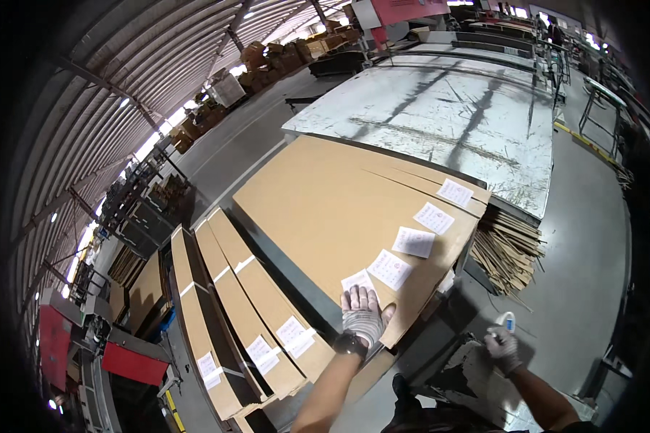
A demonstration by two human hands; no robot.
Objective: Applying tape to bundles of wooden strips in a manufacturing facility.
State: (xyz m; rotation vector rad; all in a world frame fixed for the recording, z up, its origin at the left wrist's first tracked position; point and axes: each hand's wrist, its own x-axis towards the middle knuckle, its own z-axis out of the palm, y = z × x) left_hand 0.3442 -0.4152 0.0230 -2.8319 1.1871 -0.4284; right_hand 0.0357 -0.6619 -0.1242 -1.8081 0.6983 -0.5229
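Observation:
My left hand (362,316), in a light grey glove with a dark band at the wrist, lies flat with its fingers spread. It presses on a white paper slip (359,281) at the near corner of a large stack of brown cardboard sheets (318,195). Several more slips, such as a white slip (390,270), run in a row along that stack's right edge. Off to the right, away from the stack, my gloved right hand (504,349) is closed on a white roll of tape (508,320) with a blue inside.
Long narrow cardboard bundles (245,303) with white tape bands and slips lie on the left. A wide, scuffed white table (440,108) stands beyond the stack. Loose cardboard strips (505,249) pile up at its right. A red-panelled machine (133,363) is at lower left.

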